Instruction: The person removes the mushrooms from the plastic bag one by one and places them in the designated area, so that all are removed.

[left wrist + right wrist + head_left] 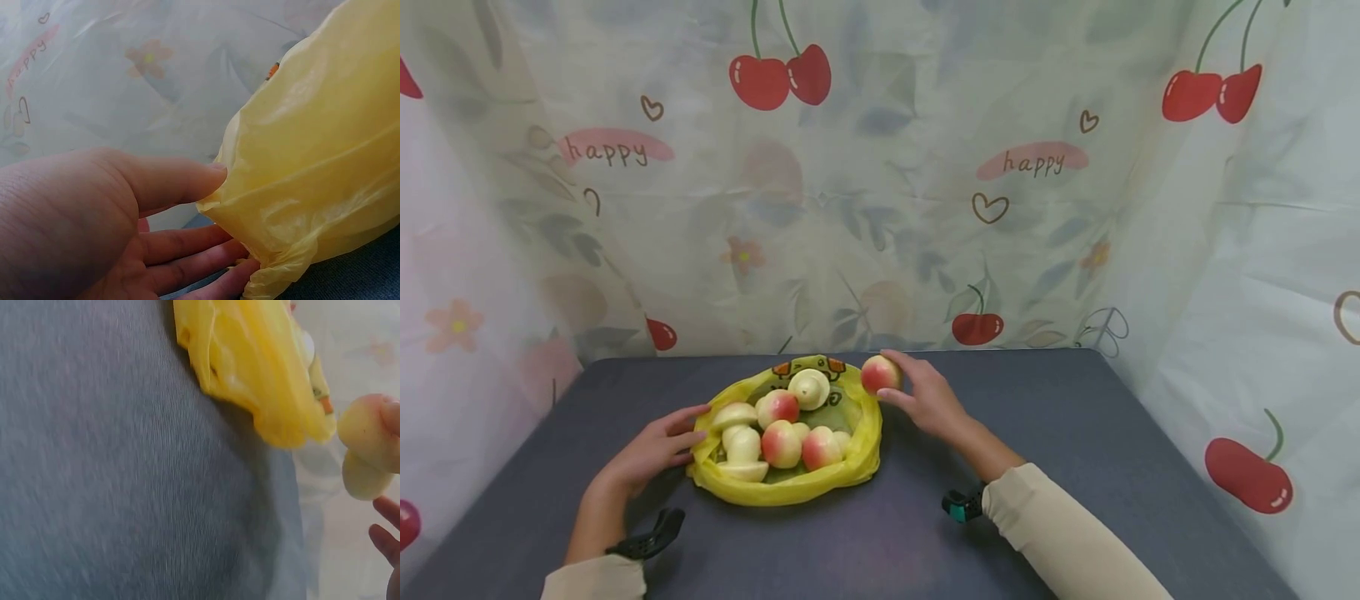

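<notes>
A yellow plastic bag (778, 493) lies with its mouth spread wide. Inside are several red-and-cream peaches (782, 444) and pale mushrooms (809, 389). At the bag's left rim, my left hand (651, 450) holds the edge; the left wrist view has the thumb on one side of the plastic (312, 156) and the fingers at its lower fold. Over the right rim, my right hand (927, 398) grips a peach (881, 375) between thumb and fingers. From the right wrist, this peach (365, 434) shows a pale, two-lobed outline beside the bag (250, 369).
The bag rests on a dark grey tabletop (880, 550). Behind the table hangs a curtain (880, 275) printed with cherries, hearts and leaves, and similar sheets close off both sides. Dark bands (651, 537) are on both wrists.
</notes>
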Demonstrator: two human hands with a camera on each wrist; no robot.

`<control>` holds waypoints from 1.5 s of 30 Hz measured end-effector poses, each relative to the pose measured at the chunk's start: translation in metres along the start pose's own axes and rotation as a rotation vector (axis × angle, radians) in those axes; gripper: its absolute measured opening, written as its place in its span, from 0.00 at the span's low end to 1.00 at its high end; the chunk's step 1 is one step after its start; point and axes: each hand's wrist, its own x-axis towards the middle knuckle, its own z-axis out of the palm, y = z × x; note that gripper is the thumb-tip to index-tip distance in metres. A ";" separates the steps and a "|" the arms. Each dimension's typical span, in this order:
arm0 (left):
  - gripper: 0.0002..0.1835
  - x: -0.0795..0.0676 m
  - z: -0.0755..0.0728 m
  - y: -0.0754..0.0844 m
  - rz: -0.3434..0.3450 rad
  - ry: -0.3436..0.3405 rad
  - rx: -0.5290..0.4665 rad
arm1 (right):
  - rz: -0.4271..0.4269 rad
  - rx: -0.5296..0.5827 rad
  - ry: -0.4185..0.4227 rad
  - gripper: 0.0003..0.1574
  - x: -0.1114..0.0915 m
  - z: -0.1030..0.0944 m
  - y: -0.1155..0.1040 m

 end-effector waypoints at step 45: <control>0.38 -0.002 -0.002 -0.003 -0.003 0.011 -0.068 | 0.293 -0.157 -0.053 0.45 0.038 0.027 0.060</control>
